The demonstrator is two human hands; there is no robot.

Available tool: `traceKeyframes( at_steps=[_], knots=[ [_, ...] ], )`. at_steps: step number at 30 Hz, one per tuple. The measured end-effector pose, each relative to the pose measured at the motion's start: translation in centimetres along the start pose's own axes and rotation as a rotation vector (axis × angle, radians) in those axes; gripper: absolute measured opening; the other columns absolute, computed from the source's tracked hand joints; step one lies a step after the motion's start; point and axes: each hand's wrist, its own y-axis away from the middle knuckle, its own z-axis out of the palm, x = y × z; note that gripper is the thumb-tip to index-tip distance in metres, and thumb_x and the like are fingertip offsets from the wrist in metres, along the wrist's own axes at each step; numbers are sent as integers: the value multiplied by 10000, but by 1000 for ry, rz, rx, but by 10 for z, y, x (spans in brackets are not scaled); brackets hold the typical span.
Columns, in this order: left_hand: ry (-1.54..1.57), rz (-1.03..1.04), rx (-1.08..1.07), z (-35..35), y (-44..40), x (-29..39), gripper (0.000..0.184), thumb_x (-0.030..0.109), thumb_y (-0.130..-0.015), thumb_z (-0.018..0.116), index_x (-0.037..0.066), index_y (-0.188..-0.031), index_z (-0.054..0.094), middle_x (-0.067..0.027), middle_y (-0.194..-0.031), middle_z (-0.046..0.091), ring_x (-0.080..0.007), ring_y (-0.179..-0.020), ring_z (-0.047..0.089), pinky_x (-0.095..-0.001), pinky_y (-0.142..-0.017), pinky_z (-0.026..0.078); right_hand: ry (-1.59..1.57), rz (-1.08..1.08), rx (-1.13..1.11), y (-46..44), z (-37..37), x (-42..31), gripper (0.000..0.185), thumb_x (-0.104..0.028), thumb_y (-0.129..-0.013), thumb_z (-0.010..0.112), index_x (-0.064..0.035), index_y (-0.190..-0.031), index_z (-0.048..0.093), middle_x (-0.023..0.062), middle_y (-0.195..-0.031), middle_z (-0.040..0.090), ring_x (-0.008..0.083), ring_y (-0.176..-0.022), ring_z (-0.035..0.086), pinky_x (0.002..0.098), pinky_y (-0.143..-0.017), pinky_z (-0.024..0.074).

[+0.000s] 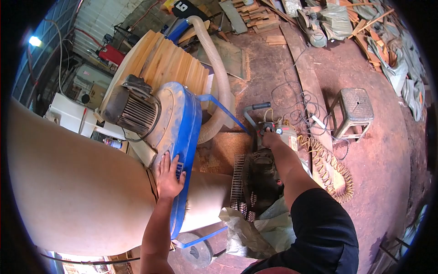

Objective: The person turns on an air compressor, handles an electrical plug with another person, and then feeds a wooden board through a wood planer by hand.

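My left hand (170, 179) lies flat with its fingers spread on the blue rim of a dust collector (179, 112). A dusty electric motor (134, 111) is bolted to that machine's side, and a large pale filter bag (82, 182) bulges beside it. My right hand (271, 139) reaches down to an air compressor (262, 171), its fingers closed around the dark pressure switch (269, 127) near a small round gauge (279, 131). The fingertips are partly hidden. Left of this hand rises the compressor's bent handle (255, 108).
A ribbed hose (214, 59) curves up from the dust collector past stacked boards (171, 57). On the right are a coiled yellow air hose (340, 178), tangled black cables (305, 98) and a stool (356, 107). Scrap wood and sacks (337, 23) line the back.
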Motion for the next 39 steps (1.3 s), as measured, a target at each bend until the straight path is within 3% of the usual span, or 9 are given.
traceKeyframes(
  at_steps=[9, 14, 18, 20, 21, 23, 29, 39],
  knots=[
    [-5, -16, -4, -2, 1, 1, 654, 233, -801, 628, 138, -1399, 383, -192, -1503, 244, -358, -1388, 232, -481, -1121, 193, -33, 19, -18, 4, -5, -3, 546, -270, -841, 510, -33, -1331, 462, 172, -1503, 265, 372, -1293, 404, 471, -1045, 360],
    [11, -8, -1, -3, 1, 0, 662, 243, -799, 631, 141, -1403, 382, -193, -1505, 237, -356, -1393, 220, -482, -1121, 192, -77, 2, 42, 8, -6, -4, 520, -253, -822, 532, -4, -1278, 514, 188, -1467, 330, 359, -1235, 475, 449, -1010, 405],
    [12, -16, -4, -3, 1, 1, 664, 243, -796, 634, 140, -1402, 384, -194, -1505, 238, -354, -1395, 217, -482, -1120, 194, -31, -9, 40, 2, -1, -1, 514, -242, -808, 547, 4, -1259, 528, 193, -1465, 327, 368, -1202, 504, 456, -991, 424],
    [11, -16, -3, -2, 1, 0, 664, 238, -794, 633, 141, -1402, 383, -194, -1504, 239, -354, -1395, 216, -482, -1120, 193, -8, 28, -15, -1, 0, -2, 475, -240, -891, 460, -67, -1333, 491, 125, -1532, 204, 360, -1313, 388, 471, -1035, 369],
    [11, -16, -3, -2, 1, 0, 664, 238, -794, 633, 141, -1402, 383, -194, -1504, 239, -354, -1395, 216, -482, -1120, 193, -8, 28, -16, -5, 4, 0, 475, -240, -891, 460, -67, -1333, 491, 125, -1532, 204, 360, -1313, 388, 471, -1035, 369],
    [14, -18, -5, -2, 1, 0, 665, 232, -793, 634, 142, -1402, 382, -194, -1504, 238, -352, -1396, 215, -482, -1121, 190, -28, 2, 67, -12, 12, 6, 505, -216, -804, 548, 18, -1251, 526, 187, -1482, 297, 370, -1208, 499, 464, -992, 423],
    [10, -18, -12, -2, 1, 1, 672, 226, -794, 634, 144, -1407, 371, -189, -1509, 230, -350, -1399, 208, -479, -1125, 185, -37, -11, 12, -6, 5, 4, 532, -212, -811, 539, 19, -1287, 486, 178, -1514, 227, 369, -1260, 445, 460, -1018, 399],
    [16, -21, -19, -2, 1, 0, 672, 228, -800, 630, 144, -1412, 366, -187, -1512, 221, -351, -1400, 205, -482, -1129, 177, -13, 10, 6, -10, 7, 4, 549, -235, -819, 552, 9, -1304, 469, 179, -1511, 235, 367, -1253, 452, 464, -1014, 404]
  ],
)
